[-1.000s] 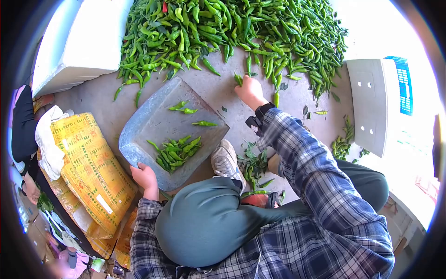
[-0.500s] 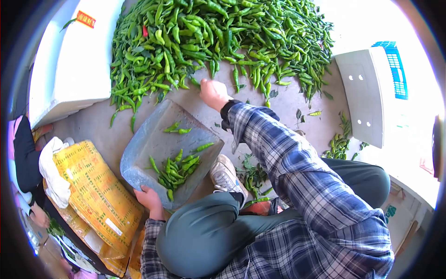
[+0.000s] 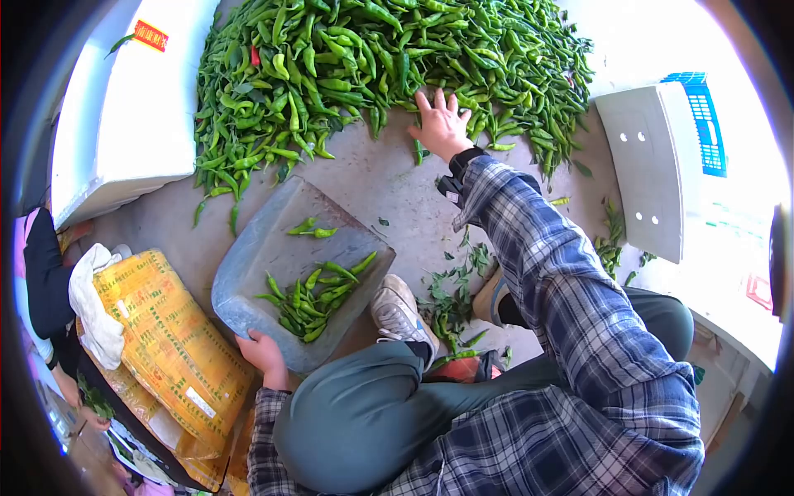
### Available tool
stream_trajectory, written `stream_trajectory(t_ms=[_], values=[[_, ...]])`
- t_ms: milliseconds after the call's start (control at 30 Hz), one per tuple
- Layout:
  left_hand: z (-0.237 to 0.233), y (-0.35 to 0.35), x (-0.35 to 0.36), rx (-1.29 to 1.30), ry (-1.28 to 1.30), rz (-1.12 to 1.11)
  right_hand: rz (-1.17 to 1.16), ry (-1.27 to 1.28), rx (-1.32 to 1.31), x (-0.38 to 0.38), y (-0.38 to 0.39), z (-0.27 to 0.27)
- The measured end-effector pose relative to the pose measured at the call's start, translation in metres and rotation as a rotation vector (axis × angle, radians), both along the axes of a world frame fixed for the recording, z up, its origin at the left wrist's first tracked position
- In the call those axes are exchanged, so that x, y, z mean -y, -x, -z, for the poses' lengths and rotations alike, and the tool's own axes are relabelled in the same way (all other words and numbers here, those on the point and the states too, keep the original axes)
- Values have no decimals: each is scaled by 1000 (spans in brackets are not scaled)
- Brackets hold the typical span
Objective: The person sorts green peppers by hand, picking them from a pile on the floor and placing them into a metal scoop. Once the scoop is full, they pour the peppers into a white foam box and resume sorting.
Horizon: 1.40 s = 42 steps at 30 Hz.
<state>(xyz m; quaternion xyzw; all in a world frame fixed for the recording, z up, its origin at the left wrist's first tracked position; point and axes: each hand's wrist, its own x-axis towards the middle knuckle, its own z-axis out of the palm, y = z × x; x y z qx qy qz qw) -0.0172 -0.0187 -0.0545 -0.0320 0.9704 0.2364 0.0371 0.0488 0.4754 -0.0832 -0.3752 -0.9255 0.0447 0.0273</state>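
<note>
**One hand on the scoop, the other spread at the chili heap**

From here I can see the left hand [image 3: 263, 354] clasping the near edge of a worn gray scoop [image 3: 285, 217], fingers curled at its rim. Just beyond that hand, inside the scoop, lies a small bunch of green chilies [image 3: 308, 306], with a few more [image 3: 313, 229] apart from it, farther from the hand.

The right hand [image 3: 442, 124] is stretched out ahead, palm down, fingers fanned and unclenched. It's at the near edge of a big heap of green chili peppers [image 3: 372, 58]; whether the fingertips touch them, I can't tell from this angle. One loose chili [image 3: 418, 152] lies on the floor just beside that hand, on its near side. A red chili [image 3: 255, 56] shows in the heap, well to the left of the right hand.

Left of the left hand sits a yellow-taped box [image 3: 169, 331] with a white cloth [image 3: 95, 310] on it. A white foam box [image 3: 136, 107] stands farther ahead on that side. To the right of the right hand, there's a pale panel with holes [image 3: 641, 169] beside a blue crate [image 3: 703, 124]. Nearer the body, torn leaves [image 3: 451, 302] are scattered by the sneakers [image 3: 399, 310].
</note>
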Motion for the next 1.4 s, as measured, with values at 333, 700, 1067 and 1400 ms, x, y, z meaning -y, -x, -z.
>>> stream_trajectory(t_ms=[333,700,1067,1400], values=[[-12,-3,-12,15,53,-5,-379,441,-143,57,-46,-9],[-3,0,-3,6,40,2,-263,402,-44,65,-54,-7],[-4,1,-7,-19,62,3,-369,407,246,115,-35,-13],[-4,0,-4,-20,81,11,-346,322,103,110,-33,-17]])
